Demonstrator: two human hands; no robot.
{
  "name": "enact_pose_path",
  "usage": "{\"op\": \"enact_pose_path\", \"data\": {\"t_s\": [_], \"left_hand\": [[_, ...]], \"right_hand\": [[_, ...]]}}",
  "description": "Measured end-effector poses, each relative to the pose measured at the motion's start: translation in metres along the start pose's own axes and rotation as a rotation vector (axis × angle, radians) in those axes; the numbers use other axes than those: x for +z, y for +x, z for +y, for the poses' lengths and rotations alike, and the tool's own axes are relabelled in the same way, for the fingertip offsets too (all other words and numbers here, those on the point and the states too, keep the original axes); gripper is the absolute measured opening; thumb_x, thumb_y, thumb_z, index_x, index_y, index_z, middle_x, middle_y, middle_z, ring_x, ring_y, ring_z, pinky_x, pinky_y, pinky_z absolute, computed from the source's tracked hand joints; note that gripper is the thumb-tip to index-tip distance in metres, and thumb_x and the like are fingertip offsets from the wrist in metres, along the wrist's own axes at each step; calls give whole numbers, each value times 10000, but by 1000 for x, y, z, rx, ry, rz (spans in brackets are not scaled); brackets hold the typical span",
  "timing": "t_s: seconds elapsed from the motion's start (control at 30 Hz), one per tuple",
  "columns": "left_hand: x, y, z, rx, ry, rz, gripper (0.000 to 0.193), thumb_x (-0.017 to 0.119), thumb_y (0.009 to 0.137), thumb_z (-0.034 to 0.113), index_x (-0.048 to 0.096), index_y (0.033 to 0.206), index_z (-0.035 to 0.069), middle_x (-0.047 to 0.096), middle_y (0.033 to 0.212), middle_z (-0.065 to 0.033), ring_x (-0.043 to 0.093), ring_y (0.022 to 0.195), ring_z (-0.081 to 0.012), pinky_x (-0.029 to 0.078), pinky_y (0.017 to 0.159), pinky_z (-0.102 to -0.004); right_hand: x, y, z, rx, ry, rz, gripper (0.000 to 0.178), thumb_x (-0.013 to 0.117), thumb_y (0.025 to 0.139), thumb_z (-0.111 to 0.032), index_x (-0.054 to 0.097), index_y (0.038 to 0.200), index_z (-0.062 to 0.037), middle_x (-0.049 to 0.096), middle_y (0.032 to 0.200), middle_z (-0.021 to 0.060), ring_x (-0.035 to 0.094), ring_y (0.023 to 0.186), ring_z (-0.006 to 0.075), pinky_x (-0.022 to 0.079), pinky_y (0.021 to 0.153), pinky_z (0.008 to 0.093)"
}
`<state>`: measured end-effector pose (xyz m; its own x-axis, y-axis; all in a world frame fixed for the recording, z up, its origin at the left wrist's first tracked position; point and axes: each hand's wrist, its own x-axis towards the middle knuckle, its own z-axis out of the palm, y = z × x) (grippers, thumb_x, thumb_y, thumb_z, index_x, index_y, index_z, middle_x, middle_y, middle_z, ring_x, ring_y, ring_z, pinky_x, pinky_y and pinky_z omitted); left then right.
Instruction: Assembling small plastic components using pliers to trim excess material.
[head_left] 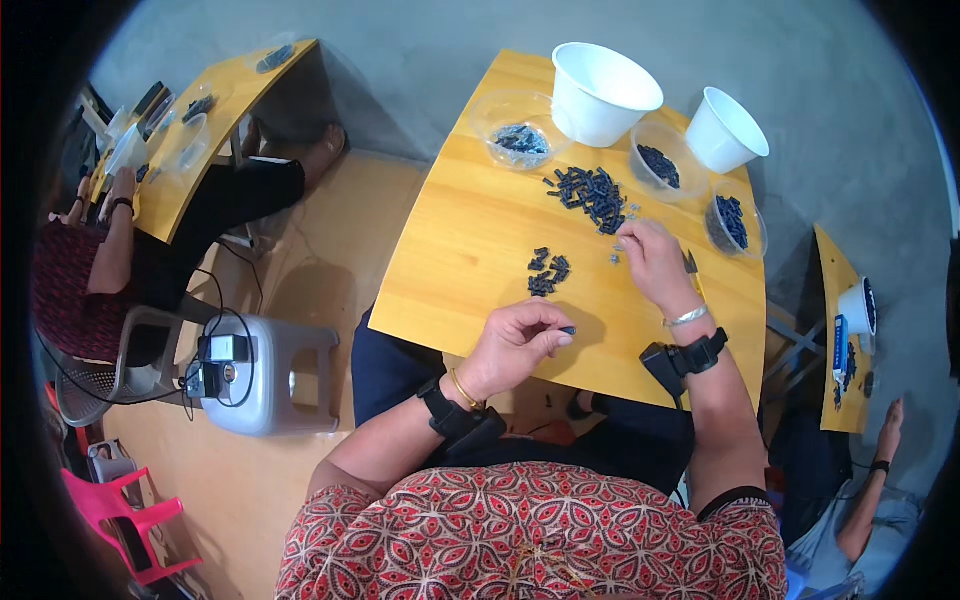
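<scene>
Between thumb and forefinger, my left hand point(515, 345) pinches a small dark plastic piece point(568, 330) above the near part of the yellow table point(430, 270). My right hand point(657, 262) is closed, its fingertips pressed together low over a few tiny silvery metal pieces point(614, 259). Whatever those fingertips hold is too small to make out. Just beyond the right hand lies a large pile of short black pieces point(590, 197). A smaller pile of black pieces point(545, 270) sits beyond my left hand. A thin tool with a yellow handle point(697, 280) lies partly behind my right wrist.
Along the far side stand a clear bowl of silvery parts point(520, 140), a large white tub point(605, 95), a clear bowl of black parts point(657, 165), a white cup point(725, 130) and another clear bowl point(732, 222). A grey stool point(270, 375) stands left. People work at tables on both sides.
</scene>
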<state>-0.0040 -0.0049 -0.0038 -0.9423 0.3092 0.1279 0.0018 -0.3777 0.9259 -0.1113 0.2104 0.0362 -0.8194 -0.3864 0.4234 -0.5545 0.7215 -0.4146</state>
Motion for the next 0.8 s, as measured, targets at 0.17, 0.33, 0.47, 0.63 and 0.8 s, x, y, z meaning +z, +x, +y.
{"op": "enact_pose_path", "data": {"t_s": [0.17, 0.33, 0.47, 0.63, 0.8], "left_hand": [[-3, -1, 2, -1, 22, -56, 100, 596, 827, -27, 613, 923, -8, 561, 876, -30, 535, 748, -78, 458, 682, -204], [-5, 1, 4, 7, 54, -94, 87, 604, 829, -10, 613, 916, -2, 562, 867, -19, 526, 787, -69, 439, 709, -199], [-5, 0, 3, -14, -6, -80, 88, 608, 830, -2, 612, 918, -3, 564, 871, -21, 526, 787, -71, 441, 710, -204], [-4, 0, 7, -32, -27, -75, 80, 594, 829, -18, 613, 907, -14, 557, 841, -23, 518, 778, -78, 431, 713, -210], [-3, 1, 3, 3, 0, -48, 79, 589, 837, -9, 610, 912, -15, 564, 834, -18, 524, 754, -69, 442, 689, -205]], "right_hand": [[16, 19, -4, -77, -30, -8, 24, 564, 765, -27, 554, 782, -16, 553, 740, 141, 527, 758, 325, 429, 687, 402], [22, 33, 8, -94, -117, -6, 38, 553, 783, -32, 563, 815, -14, 552, 755, 128, 529, 777, 310, 426, 697, 382], [26, 38, 4, -64, -138, -28, 44, 584, 765, -44, 559, 765, -8, 541, 735, 125, 519, 758, 308, 422, 685, 383], [30, 37, 3, -40, -265, -102, 76, 614, 747, -96, 562, 720, -47, 546, 751, 101, 519, 784, 295, 422, 705, 407], [26, 31, -7, -77, -304, -136, 71, 617, 743, -97, 563, 738, -51, 546, 771, 92, 511, 806, 289, 408, 734, 415]]}}
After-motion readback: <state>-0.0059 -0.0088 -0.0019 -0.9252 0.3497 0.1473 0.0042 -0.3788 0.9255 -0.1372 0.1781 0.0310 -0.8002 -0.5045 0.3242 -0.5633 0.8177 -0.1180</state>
